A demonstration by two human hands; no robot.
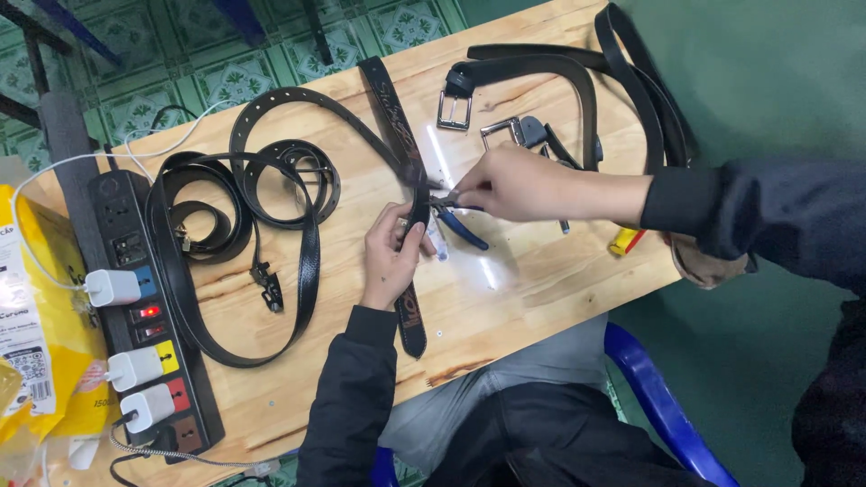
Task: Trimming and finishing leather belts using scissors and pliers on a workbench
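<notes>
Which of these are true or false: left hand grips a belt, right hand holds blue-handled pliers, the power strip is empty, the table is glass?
1. The left hand grips a black belt. True.
2. The right hand holds blue-handled pliers. True.
3. The power strip has nothing plugged in. False: white chargers sit in it.
4. The table is glass. False: it is light wood.

Your left hand (390, 257) and right hand (516, 185) bare, no gloves or rings visible, long dark sleeves with ribbed cuffs reaching your wrists, grey trousers
</notes>
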